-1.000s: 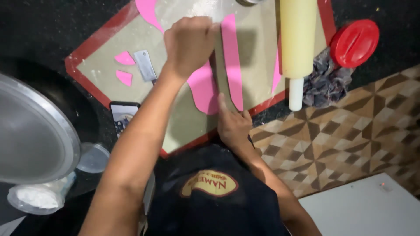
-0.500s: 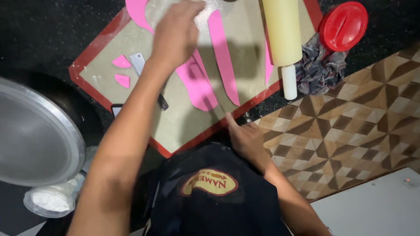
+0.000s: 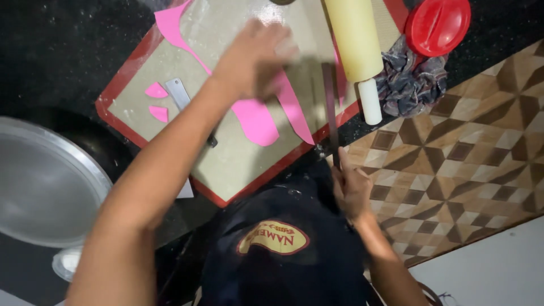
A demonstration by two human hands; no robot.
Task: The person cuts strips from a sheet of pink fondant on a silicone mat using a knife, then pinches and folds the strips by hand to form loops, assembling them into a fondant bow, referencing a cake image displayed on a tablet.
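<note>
My left hand reaches across a beige baking mat with a red border and rests over a pink rolled sheet. Its fingers are blurred, and what they hold is unclear. My right hand is near my body at the counter's edge. It grips a long thin dark strip that points up across the mat's right side. A narrow pink strip lies between the two hands. Another pink piece lies at the mat's top left.
A cream rolling pin lies on the mat's right side, beside a patterned cloth and a red lid. A metal blade and two small pink offcuts lie on the mat's left. A round metal tray is at left.
My left hand has slid right along the pink sheet. My right hand has left the mat and drawn back toward my body, now holding the long dark strip.
</note>
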